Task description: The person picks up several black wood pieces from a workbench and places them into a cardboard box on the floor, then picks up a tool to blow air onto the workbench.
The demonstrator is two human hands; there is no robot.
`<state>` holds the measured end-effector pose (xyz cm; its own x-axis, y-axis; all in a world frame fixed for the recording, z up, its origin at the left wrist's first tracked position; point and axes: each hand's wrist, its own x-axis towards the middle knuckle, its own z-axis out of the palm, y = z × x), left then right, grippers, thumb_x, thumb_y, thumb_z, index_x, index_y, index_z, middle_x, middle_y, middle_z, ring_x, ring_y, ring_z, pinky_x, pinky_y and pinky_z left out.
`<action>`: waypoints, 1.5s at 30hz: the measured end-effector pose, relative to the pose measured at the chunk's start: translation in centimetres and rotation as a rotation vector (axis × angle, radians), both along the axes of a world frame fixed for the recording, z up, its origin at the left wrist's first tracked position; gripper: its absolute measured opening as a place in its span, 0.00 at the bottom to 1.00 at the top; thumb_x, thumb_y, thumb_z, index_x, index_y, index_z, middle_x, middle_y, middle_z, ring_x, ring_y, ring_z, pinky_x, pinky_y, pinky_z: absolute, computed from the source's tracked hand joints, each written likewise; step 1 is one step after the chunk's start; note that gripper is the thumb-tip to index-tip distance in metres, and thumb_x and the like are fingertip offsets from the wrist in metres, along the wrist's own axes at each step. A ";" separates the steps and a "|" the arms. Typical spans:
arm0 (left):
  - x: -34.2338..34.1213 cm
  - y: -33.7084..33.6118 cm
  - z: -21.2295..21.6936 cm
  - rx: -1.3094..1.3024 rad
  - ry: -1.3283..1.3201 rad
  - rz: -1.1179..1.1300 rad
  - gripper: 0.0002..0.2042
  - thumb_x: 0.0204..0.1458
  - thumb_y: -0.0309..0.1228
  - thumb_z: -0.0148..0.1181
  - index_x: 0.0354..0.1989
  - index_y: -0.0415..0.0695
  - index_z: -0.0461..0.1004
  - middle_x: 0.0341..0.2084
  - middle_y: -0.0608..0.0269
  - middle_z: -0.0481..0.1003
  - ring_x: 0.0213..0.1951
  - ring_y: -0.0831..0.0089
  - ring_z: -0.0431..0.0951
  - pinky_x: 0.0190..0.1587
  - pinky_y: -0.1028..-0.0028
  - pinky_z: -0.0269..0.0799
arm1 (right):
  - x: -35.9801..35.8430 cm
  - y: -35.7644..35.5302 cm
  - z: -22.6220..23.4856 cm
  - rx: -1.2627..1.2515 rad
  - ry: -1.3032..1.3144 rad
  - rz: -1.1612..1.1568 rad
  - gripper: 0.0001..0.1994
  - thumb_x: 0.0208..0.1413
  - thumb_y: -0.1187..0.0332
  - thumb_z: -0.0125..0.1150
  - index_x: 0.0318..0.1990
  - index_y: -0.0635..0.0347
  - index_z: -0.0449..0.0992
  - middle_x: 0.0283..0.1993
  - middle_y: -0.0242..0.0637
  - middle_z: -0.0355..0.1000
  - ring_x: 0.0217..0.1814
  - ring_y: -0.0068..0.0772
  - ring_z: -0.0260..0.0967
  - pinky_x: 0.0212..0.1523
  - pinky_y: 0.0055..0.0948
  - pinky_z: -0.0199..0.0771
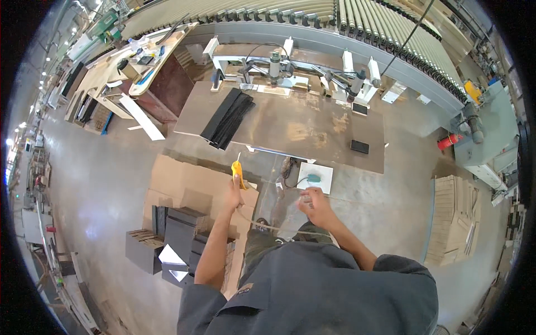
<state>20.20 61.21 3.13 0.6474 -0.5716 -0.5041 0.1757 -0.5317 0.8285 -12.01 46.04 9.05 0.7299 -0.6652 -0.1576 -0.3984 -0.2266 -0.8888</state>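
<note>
My left hand (235, 196) is closed round a yellow air blow gun (237, 168), its thin nozzle pointing up toward the bench edge. A tan hose (262, 225) runs from the gun down across the front of my body. To the right, my right hand (317, 207) is in the air in front of me, fingers loosely bent and apart, with nothing visible in them. Beyond the hands, a brown-topped workbench (273, 120) carries a fanned stack of black strips (228, 118) at its left and a small black block (359, 147) near its right end.
Dark panels (180, 226) are stacked on cardboard (167, 178) to my left. A foot pedal (314, 178) sits on a white board under the bench edge. Clamping cylinders (274, 67) line the bench's back, before a roller conveyor (385, 33). Stacked cardboard (451, 218) stands at right.
</note>
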 end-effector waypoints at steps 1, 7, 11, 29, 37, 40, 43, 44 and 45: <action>1.3 0.4 0.2 0.066 -0.037 -0.032 0.37 0.73 0.66 0.38 0.55 0.38 0.76 0.33 0.57 0.83 0.21 0.67 0.76 0.24 0.62 0.71 | 0.5 1.2 0.2 0.023 0.037 0.027 0.32 0.67 0.45 0.68 0.64 0.62 0.73 0.70 0.54 0.61 0.61 0.52 0.78 0.60 0.45 0.80; 3.6 -1.6 -4.4 0.116 0.048 -0.463 0.40 0.71 0.68 0.41 0.50 0.36 0.78 0.26 0.50 0.79 0.19 0.62 0.78 0.23 0.60 0.74 | 3.4 8.2 1.2 0.043 0.104 0.038 0.31 0.67 0.46 0.68 0.65 0.62 0.73 0.69 0.52 0.65 0.61 0.52 0.78 0.62 0.47 0.79; -4.8 -5.5 -7.6 -0.033 -0.086 -0.751 0.43 0.70 0.69 0.38 0.35 0.35 0.82 0.23 0.49 0.80 0.23 0.58 0.82 0.28 0.57 0.78 | 1.8 10.5 1.6 0.125 0.117 -0.080 0.29 0.67 0.48 0.68 0.64 0.62 0.73 0.65 0.51 0.69 0.61 0.50 0.78 0.62 0.45 0.78; -1.6 -9.6 -3.9 -0.254 0.227 -0.221 0.41 0.70 0.70 0.39 0.36 0.38 0.78 0.22 0.57 0.81 0.15 0.68 0.75 0.18 0.68 0.68 | -0.6 11.7 3.7 -0.001 0.248 -0.271 0.26 0.69 0.52 0.66 0.63 0.64 0.75 0.64 0.54 0.70 0.60 0.50 0.79 0.61 0.44 0.78; -6.9 -12.0 -3.6 -0.352 -0.119 -0.394 0.40 0.73 0.66 0.37 0.38 0.38 0.80 0.27 0.54 0.81 0.20 0.69 0.78 0.22 0.66 0.71 | 0.7 11.3 4.1 -0.005 0.211 -0.266 0.27 0.68 0.51 0.66 0.63 0.63 0.75 0.63 0.54 0.70 0.62 0.50 0.79 0.62 0.43 0.79; -8.1 -10.0 -4.5 -0.435 -0.064 -0.107 0.38 0.74 0.65 0.38 0.40 0.39 0.80 0.29 0.57 0.80 0.23 0.70 0.77 0.23 0.67 0.70 | 0.1 11.0 4.9 -0.004 0.166 -0.288 0.26 0.68 0.52 0.67 0.64 0.63 0.75 0.64 0.53 0.70 0.61 0.50 0.79 0.61 0.44 0.79; -10.2 -6.1 -4.7 -0.428 0.190 0.242 0.35 0.74 0.64 0.39 0.46 0.40 0.77 0.30 0.62 0.76 0.26 0.72 0.75 0.25 0.67 0.69 | -2.6 11.0 3.5 0.007 0.163 -0.365 0.26 0.68 0.53 0.67 0.63 0.62 0.75 0.65 0.53 0.70 0.61 0.50 0.79 0.61 0.44 0.79; -10.6 -5.0 -5.1 -0.382 0.336 0.364 0.34 0.75 0.64 0.39 0.49 0.41 0.76 0.29 0.65 0.74 0.26 0.73 0.73 0.26 0.68 0.68 | -3.5 10.9 2.8 0.008 0.180 -0.396 0.25 0.67 0.54 0.68 0.63 0.61 0.76 0.66 0.52 0.70 0.60 0.50 0.79 0.60 0.45 0.79; -9.9 -3.8 -6.0 -0.378 0.320 0.379 0.34 0.75 0.64 0.39 0.49 0.41 0.76 0.29 0.65 0.74 0.26 0.73 0.73 0.26 0.68 0.68 | -3.1 10.8 2.6 0.019 0.171 -0.379 0.25 0.67 0.54 0.68 0.63 0.61 0.76 0.66 0.52 0.70 0.60 0.50 0.79 0.60 0.45 0.79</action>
